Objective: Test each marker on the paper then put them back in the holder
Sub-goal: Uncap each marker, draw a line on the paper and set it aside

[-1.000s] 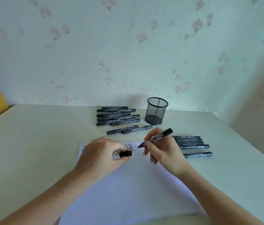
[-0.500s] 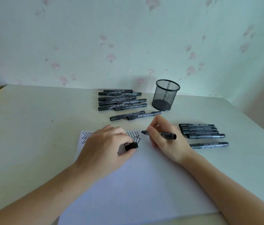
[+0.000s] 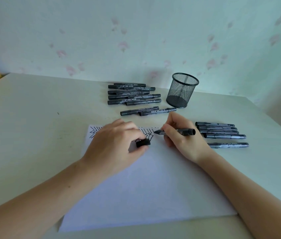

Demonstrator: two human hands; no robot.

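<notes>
Fingers of the right hand pinch an uncapped black marker, which now lies far flatter than a second ago, its tip lowered to the white paper beside the zigzag test marks. Left hand pins the sheet and grips the cap. Judging by this, another test stroke is starting. On the counter, the mesh holder appears empty.
</notes>
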